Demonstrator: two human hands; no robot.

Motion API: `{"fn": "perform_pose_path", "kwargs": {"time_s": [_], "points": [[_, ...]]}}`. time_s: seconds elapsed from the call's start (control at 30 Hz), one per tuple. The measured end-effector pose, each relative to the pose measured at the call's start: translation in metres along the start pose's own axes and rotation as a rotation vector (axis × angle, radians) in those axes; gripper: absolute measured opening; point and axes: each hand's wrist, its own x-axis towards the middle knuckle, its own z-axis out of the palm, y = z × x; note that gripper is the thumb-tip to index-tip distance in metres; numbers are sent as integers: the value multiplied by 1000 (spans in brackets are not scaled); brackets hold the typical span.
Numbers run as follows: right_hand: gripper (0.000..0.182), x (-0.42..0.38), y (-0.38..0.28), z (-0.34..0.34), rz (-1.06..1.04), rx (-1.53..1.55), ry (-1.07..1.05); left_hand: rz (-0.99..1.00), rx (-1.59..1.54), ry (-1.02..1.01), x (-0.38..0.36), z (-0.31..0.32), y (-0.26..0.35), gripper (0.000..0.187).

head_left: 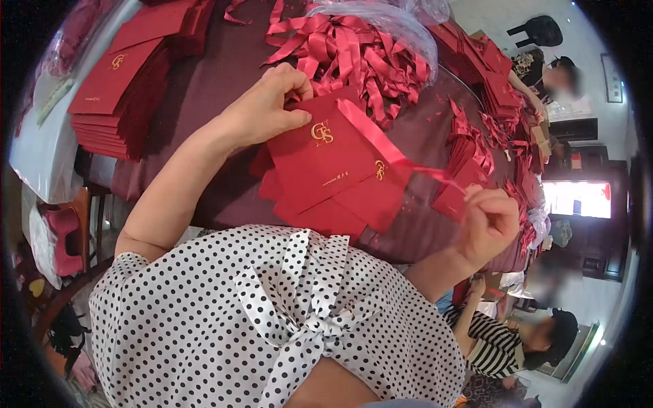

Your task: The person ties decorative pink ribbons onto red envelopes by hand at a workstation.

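My left hand [275,105] pinches the top edge of a flat red paper gift bag [306,156] with gold lettering. From the bag's upper edge a red satin ribbon [384,146] stretches down to the right. Its far end is between the closed fingers of my right hand [486,217]. Beneath the held bag, more flat red bags [381,204] lie fanned out in front of my body. A heap of loose red ribbons [347,54] lies just beyond my left hand, partly under clear plastic.
A tall stack of red bags [122,88] stands at the left on the dark red tablecloth [194,102]. Bags with ribbons [469,156] are piled along the right. Other people sit at the right side, one in a striped shirt [486,340].
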Motion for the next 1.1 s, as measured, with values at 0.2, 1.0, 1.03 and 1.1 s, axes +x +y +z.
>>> {"fn": "perform_pose_path", "kwargs": {"time_s": [0.2, 1.0, 1.03, 1.1], "points": [[17, 12, 12, 23, -47, -46, -196, 112, 176, 27, 1, -1, -6, 24], [17, -30, 88, 5, 272, -203, -847, 107, 394, 83, 2, 3, -5, 33], [16, -33, 88, 4, 234, -220, -809, 112, 390, 86, 2, 4, -5, 33], [15, -31, 84, 3, 195, -237, -772, 137, 433, 44, 2, 4, -6, 35]]}}
